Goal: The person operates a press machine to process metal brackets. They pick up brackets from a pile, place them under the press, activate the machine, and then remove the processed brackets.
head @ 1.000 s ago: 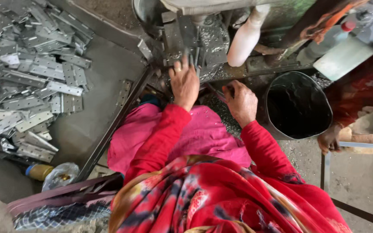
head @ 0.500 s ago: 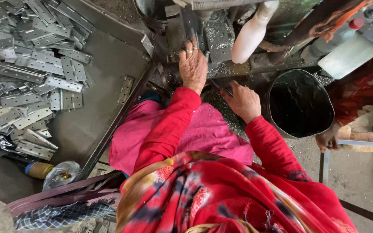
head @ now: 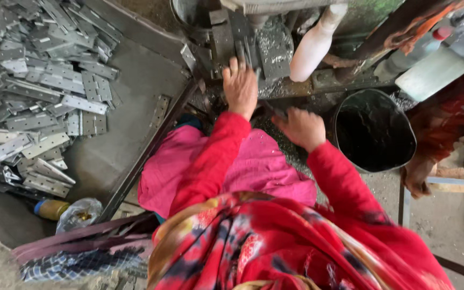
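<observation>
The left hand (head: 241, 87) lies flat, fingers spread and gripping nothing, on the grey metal machine (head: 253, 40) among shavings, while the right hand (head: 300, 128) rests just below it with fingers loosely curled, whether clamped on anything I cannot tell, beside the black bucket (head: 374, 131), the pile of metal hinges (head: 33, 91) well apart at left.

Two hands show from red sleeves: one left hand (head: 241, 88) and one right hand (head: 300, 128). One black bucket (head: 374, 130) stands beside them. One white handle (head: 312, 47) hangs off the one machine (head: 253, 37). The flat metal hinge plates (head: 38, 80) lie in one heap, far too many and too overlapped to count; one more plate (head: 160, 111) lies apart. One yellow bottle (head: 50, 209) and one clear plastic bag (head: 80, 213) lie on the floor.
</observation>
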